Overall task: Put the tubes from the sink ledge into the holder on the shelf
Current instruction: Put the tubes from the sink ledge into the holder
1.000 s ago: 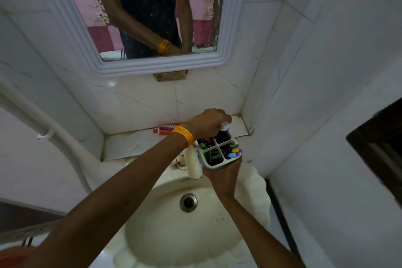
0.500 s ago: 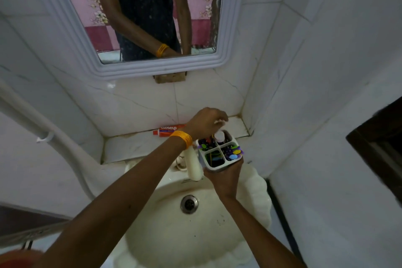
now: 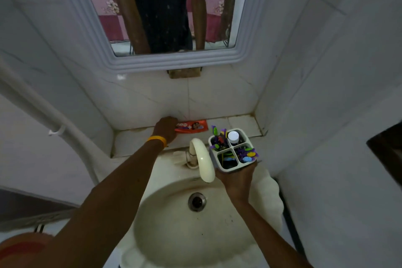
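Observation:
A red toothpaste tube (image 3: 192,126) lies flat on the white tiled sink ledge (image 3: 134,141), against the back wall. My left hand (image 3: 166,129), with an orange band on its wrist, is closed over the tube's left end. My right hand (image 3: 238,177) holds a white four-compartment holder (image 3: 235,166) from below, over the right side of the sink. A dark tube with a white cap (image 3: 233,136) stands upright in the holder's back right compartment. Colourful toothbrushes fill the other compartments.
A cream tap (image 3: 203,160) curves over the cream basin (image 3: 174,235), just left of the holder. A white-framed mirror (image 3: 174,62) hangs above the ledge. Tiled walls close in on both sides, and a white pipe (image 3: 54,119) runs down the left.
My left hand let go of the white-capped tube, which now stands in the holder, and moved left and back to the red tube. The holder stayed in my right hand.

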{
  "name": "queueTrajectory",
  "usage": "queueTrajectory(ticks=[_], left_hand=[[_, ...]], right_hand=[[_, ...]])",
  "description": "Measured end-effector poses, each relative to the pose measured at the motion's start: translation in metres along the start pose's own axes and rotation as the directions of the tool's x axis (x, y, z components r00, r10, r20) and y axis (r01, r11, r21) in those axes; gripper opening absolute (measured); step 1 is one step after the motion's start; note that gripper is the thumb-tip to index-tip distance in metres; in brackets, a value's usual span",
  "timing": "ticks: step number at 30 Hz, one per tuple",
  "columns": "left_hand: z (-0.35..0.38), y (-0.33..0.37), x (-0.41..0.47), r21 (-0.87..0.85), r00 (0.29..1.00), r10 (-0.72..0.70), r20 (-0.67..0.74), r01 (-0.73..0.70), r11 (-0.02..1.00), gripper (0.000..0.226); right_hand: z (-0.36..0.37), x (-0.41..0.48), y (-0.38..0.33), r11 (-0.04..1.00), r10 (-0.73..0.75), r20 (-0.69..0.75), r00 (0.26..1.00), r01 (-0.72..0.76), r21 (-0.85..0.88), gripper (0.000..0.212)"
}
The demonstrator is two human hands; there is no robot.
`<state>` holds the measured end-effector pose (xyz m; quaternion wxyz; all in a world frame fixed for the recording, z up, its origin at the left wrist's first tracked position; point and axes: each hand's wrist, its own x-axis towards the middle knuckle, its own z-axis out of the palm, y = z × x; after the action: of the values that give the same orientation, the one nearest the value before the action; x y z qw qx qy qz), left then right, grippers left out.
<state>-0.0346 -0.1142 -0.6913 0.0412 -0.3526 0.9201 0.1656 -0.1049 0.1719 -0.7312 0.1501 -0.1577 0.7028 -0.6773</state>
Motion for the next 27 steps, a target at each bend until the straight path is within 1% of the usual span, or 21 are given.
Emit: queueTrajectory(ticks=[2,4,6,9,11,13,15,17,19,20,22,25,27], left_hand=[[0.002,0.002,-0.001,0.089,1.0,0.021,0.003,-0.021,0.996,0.039],[0.008,0.003,-0.003,0.155,0.999,0.031,0.016,-0.033,0.987,0.046],[0.013,0.001,-0.007,0.128,1.0,0.028,0.01,-0.029,0.991,0.05],[0.005,0.0,-0.015,-0.018,0.999,0.036,-0.01,-0.036,0.999,0.049],[-0.014,0.005,-0.022,-0.117,0.995,0.061,-0.083,-0.07,0.991,0.046],[-0.043,0.017,-0.031,-0.198,0.976,0.081,-0.2,-0.121,0.973,0.046],[-0.074,0.032,-0.043,-0.242,0.938,0.103,-0.332,-0.19,0.951,0.042],[-0.102,0.048,-0.055,-0.31,0.888,0.114,-0.446,-0.273,0.911,0.032],[-0.127,0.063,-0.067,-0.353,0.854,0.122,-0.506,-0.333,0.874,0.026],[-0.137,0.071,-0.071,-0.351,0.849,0.135,-0.512,-0.35,0.869,0.025],[-0.151,0.087,-0.079,-0.3,0.851,0.209,-0.482,-0.385,0.873,0.025],[-0.156,0.108,-0.09,-0.229,0.877,0.338,-0.342,-0.427,0.875,0.027],[-0.151,0.118,-0.094,-0.224,0.895,0.366,-0.255,-0.423,0.878,0.032]], right_hand=[[0.0,0.0,0.001,1.0,-0.002,-0.006,1.0,0.002,0.014,0.111],[-0.001,-0.001,0.004,1.0,-0.008,-0.009,1.0,0.008,0.0,0.11],[-0.001,-0.001,0.003,1.0,-0.004,-0.005,1.0,0.004,-0.008,0.11],[-0.002,0.001,0.004,1.0,-0.014,0.007,1.0,0.014,0.019,0.113],[-0.003,0.002,0.007,0.999,-0.026,0.01,1.0,0.026,0.037,0.115],[-0.003,0.002,0.005,0.998,-0.032,0.013,0.999,0.031,0.046,0.116],[-0.003,0.0,0.003,0.998,-0.018,0.005,1.0,0.018,0.057,0.114],[-0.005,-0.001,0.001,0.999,-0.008,-0.006,1.0,0.008,0.036,0.115],[-0.006,0.001,0.001,1.0,0.007,-0.026,1.0,-0.006,0.025,0.119],[-0.006,0.002,0.0,1.0,0.011,-0.03,0.999,-0.01,0.025,0.12],[-0.006,0.002,0.0,1.0,0.014,-0.043,0.999,-0.014,0.004,0.122],[-0.006,0.001,0.001,0.999,-0.005,-0.062,0.998,0.002,-0.042,0.121],[-0.006,0.001,0.003,0.998,-0.026,-0.062,0.998,0.022,-0.065,0.119]])
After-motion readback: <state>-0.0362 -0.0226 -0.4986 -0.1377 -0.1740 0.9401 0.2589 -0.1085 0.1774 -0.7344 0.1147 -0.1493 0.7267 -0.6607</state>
